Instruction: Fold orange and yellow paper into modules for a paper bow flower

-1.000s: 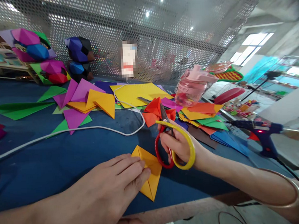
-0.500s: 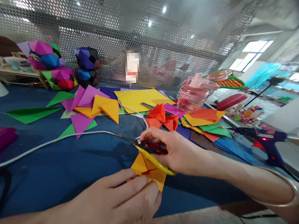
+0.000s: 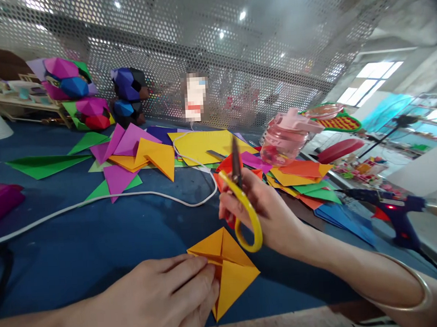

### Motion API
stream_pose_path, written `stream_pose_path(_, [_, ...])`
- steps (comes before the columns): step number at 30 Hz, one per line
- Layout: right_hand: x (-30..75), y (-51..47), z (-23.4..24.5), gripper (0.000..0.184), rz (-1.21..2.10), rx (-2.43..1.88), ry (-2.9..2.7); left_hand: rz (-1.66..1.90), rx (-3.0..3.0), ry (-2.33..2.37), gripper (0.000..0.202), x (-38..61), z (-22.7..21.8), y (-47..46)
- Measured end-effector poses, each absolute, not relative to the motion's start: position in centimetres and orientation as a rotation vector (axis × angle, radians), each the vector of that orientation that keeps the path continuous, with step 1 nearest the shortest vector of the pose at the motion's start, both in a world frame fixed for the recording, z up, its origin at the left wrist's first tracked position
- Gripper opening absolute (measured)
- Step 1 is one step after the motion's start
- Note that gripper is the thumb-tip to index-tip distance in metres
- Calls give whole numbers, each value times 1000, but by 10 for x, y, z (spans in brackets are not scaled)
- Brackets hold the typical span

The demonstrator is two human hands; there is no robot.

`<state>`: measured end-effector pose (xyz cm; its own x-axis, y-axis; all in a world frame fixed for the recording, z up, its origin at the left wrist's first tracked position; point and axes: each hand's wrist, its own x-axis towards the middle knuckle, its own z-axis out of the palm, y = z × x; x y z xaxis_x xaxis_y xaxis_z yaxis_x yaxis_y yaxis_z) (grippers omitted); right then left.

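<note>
Pinned the orange paper (image 3: 233,270) flat on the bench (image 3: 98,238) with the left hand (image 3: 155,298), fingers (image 3: 189,275) closed on its near-left edge, probably to stop the folds springing open. Gripped the scissors (image 3: 244,206) in the right hand (image 3: 276,214) just above the orange paper, fingers wrapped round the handles, blades shut and pointing up, seemingly held clear of the sheet. Had a pink bottle (image 3: 285,135) beyond the orange paper to the right, lid on. Could not tell its contents.
</note>
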<state>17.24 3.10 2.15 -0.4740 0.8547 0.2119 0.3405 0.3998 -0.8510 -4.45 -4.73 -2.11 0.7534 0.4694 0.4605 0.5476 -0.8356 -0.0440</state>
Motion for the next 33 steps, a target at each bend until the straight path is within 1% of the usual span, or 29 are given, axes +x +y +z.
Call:
stream_pose_path(2, [164, 29, 23, 20, 1189, -938, -1858, -747, -2723, -797, 27, -43, -21, -48])
stream_pose_path(5, [150, 27, 21, 18, 1388, -866, -1772, -842, -2661, -752, 29, -42, -21, -47])
stream_pose_path(7, [141, 28, 16, 12, 1454, -883, -1768, -835, -2636, -683, 30, -45, -23, -46])
stream_pose_path(10, [131, 32, 8, 6, 1489, -886, -1826, -796, -2610, -577, 25, -49, -26, -44])
stream_pose_path(15, [128, 34, 5, 5, 1490, -801, -1868, -792, -2586, -552, 22, -51, -28, -43])
stream_pose_path(21, [141, 36, 8, 7, 1390, -836, -1988, -713, -2597, -537, 24, -54, -30, -45])
stream_pose_path(25, [154, 42, 12, 4, 1345, -890, -2002, -716, -2581, -518, 26, -57, -29, -45])
stream_pose_path(33, [166, 52, 10, 4, 1260, -946, -2020, -736, -2598, -556, 20, -55, -30, -46])
